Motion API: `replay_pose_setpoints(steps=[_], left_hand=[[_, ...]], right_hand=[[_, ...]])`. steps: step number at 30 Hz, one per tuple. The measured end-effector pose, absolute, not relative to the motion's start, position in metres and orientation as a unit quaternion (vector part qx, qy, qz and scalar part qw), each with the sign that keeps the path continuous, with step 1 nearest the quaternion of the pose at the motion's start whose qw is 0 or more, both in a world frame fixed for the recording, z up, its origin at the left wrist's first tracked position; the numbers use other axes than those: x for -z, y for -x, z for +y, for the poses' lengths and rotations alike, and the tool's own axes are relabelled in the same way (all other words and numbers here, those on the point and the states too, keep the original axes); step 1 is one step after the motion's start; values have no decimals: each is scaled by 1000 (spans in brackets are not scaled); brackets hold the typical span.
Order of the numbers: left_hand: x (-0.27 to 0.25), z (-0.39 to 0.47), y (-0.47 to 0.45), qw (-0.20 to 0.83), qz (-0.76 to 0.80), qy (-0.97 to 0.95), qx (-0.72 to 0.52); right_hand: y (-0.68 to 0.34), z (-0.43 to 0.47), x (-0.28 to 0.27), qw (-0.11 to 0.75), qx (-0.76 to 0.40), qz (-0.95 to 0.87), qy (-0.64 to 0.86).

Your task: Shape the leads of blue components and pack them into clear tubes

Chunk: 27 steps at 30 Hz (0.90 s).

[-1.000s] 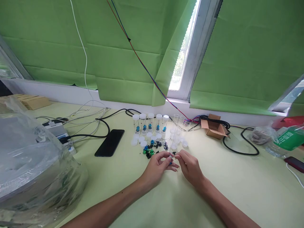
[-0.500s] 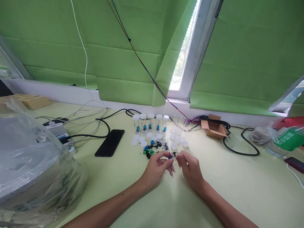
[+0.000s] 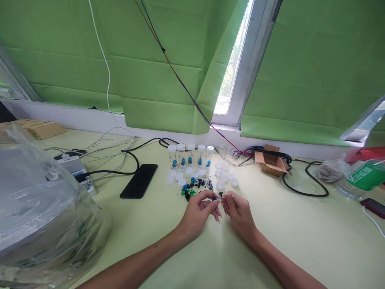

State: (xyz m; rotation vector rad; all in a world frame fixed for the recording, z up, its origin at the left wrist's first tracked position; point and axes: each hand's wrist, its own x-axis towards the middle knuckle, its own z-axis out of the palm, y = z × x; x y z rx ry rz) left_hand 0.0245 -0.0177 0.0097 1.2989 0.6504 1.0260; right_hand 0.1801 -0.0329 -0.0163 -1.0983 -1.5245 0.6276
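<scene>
My left hand [image 3: 198,208] pinches a small dark-blue part [image 3: 214,198], from which a thin rod sticks up. In my right hand [image 3: 240,209] is a thin light-coloured rod [image 3: 221,198], gripped between thumb and fingers. Its tip reaches the blue part; whether it sits inside cannot be made out. Just beyond the hands lie small green parts [image 3: 191,193], black parts [image 3: 201,183] and a black T-shaped piece [image 3: 221,194]. Several capped clear tubes [image 3: 191,155], each holding a blue part, stand behind them in a row.
White caps [image 3: 170,181] lie before the tubes, with uncapped clear tubes [image 3: 222,154] to their right. A black phone [image 3: 138,181] lies left. Farther right are a small cardboard box [image 3: 272,165] and a bottle [image 3: 357,182]. A plastic-wrapped object [image 3: 45,216] fills the near left.
My right hand has shifted slightly left and the rod in it now points level at the blue part. The left hand has barely moved.
</scene>
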Motion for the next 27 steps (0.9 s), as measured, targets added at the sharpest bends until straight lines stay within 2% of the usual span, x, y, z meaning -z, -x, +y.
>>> replay_pose_setpoints(steps=[12,27], left_hand=[[1,-13,-25,609,283,-582,-459],[1,-11,-24,553,298,-628,-460]], right_hand=[[-176,-31,17,557,-348,-591,468],[-172,-30,15,545,-509,-467,475]])
